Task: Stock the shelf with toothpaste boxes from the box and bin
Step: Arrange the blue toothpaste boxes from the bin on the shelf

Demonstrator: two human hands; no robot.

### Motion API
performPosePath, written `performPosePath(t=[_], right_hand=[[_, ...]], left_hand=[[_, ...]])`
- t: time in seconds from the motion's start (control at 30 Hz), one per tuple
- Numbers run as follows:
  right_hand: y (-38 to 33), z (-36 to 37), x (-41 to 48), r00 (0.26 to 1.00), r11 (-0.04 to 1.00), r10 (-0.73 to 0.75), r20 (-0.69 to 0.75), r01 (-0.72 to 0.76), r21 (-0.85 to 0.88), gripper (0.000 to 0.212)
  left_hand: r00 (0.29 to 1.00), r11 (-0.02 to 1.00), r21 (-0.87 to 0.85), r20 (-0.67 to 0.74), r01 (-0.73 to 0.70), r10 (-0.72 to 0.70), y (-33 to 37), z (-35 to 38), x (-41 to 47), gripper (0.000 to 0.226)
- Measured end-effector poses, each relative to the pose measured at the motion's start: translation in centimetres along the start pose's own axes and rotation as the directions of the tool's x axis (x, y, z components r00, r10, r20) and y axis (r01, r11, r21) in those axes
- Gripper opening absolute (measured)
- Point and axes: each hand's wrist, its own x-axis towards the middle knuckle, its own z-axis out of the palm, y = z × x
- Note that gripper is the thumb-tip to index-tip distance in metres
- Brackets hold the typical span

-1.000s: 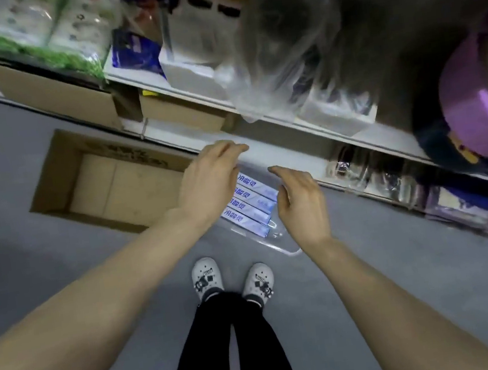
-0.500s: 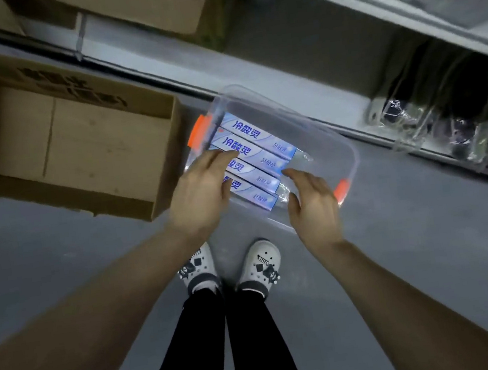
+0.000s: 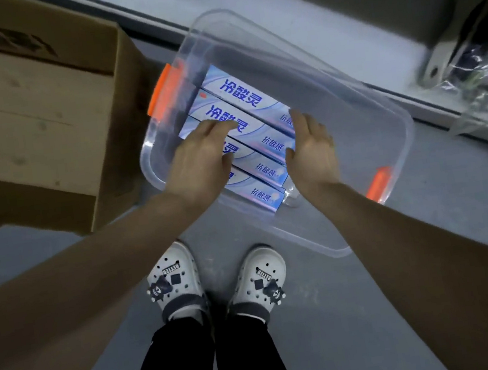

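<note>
Four toothpaste boxes [image 3: 244,101] lie flat, side by side, in the left part of a clear plastic bin [image 3: 337,129], their long sides touching and their blue lettering facing up. The left hand [image 3: 202,162] is spread over the nearer boxes with its fingers nearly straight and gripping nothing. The right hand [image 3: 312,151] is at the right ends of the boxes, fingers straight and together and thumb apart, also holding nothing. Whether it touches the ends is not clear. The bin has an orange latch [image 3: 161,88] on its left end and another [image 3: 377,182] on its right end. It sits on the grey floor [image 3: 376,307], just beside an open cardboard box [image 3: 35,119] on its left. The bottom shelf [image 3: 309,30] runs along behind the bin, with clear bagged goods [image 3: 475,67] at its right. White clogs [image 3: 174,281] stand near the bin's front edge.
</note>
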Motion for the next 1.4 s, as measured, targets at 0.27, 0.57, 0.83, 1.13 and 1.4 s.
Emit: performPosePath(t=[0.27, 0.57, 0.83, 1.13, 1.4], right_hand=[[2.8, 4.5, 3.1, 0.998, 0.986, 0.046, 0.043, -0.039, -0.161, 0.064], [1.4, 2.1, 2.7, 0.996, 0.990, 0.057, 0.065, -0.048, -0.136, 0.052], [-0.2, -2.9, -3.9, 0.966, 0.926, 0.154, 0.206, -0.214, 0.311, 0.047], [-3.7, -5.4, -7.6, 0.921, 0.819, 0.025, 0.390, -0.242, 0.520, 0.046], [-1.1, -2.1, -2.0, 0.962, 0.927, 0.074, 0.262, -0.163, 0.337, 0.046]], left_hand=[[0.999, 0.999, 0.000, 0.007, 0.033, -0.033, -2.8, 3.1, 1.8, 0.051], [0.994, 0.996, -0.021, 0.074, 0.087, -0.085, -2.1, 2.5, 1.0, 0.048], [0.934, 0.943, -0.135, 0.237, 0.303, -0.266, 2.4, -0.8, 0.2, 0.058], [0.838, 0.502, -0.720, 0.204, 0.479, -0.507, 3.8, -2.1, 0.3, 0.071], [0.828, 0.542, -0.680, 0.176, 0.493, -0.533, 1.9, 0.2, 1.2, 0.083]])
